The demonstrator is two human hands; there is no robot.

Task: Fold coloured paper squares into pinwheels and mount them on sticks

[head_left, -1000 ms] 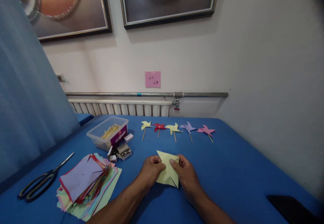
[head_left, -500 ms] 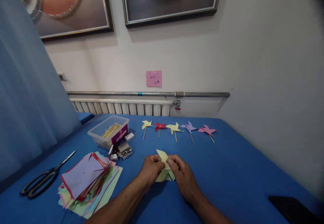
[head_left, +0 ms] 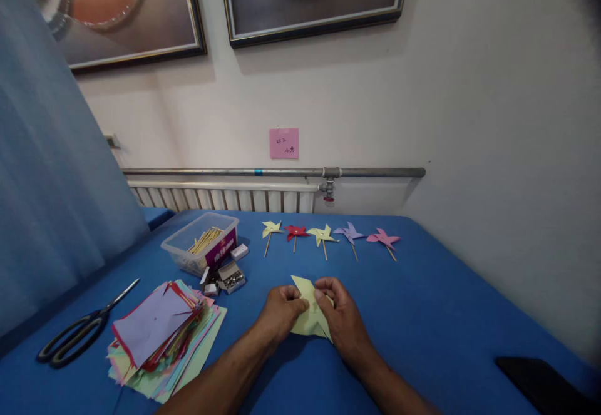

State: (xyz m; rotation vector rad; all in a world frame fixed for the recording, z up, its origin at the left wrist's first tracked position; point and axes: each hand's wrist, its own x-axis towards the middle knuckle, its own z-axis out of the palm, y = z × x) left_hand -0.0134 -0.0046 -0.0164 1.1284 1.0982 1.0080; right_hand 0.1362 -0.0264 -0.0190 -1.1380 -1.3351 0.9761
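Observation:
Between my hands is a pale yellow paper pinwheel (head_left: 310, 321), cut into blades and without a visible stick, just above the blue table. My left hand (head_left: 282, 310) pinches its left side between thumb and fingers. My right hand (head_left: 342, 315) grips the right side, with the fingers curled and partly hiding the paper. Behind the hands lies a row of several finished pinwheels on sticks, among them a red pinwheel (head_left: 296, 232), a purple pinwheel (head_left: 350, 233) and a pink pinwheel (head_left: 383, 238).
On the left lie a stack of cut coloured paper (head_left: 154, 327) and black-handled scissors (head_left: 89, 333). A plastic tub (head_left: 220, 247) of wooden sticks stands behind a small open box of metal pins (head_left: 231, 277). A dark flat object (head_left: 539, 377) lies at the right edge.
My right hand has shifted slightly right and up, its fingers now less over the pinwheel's centre. More of the yellow paper shows, looking flatter. My left hand keeps its pinch.

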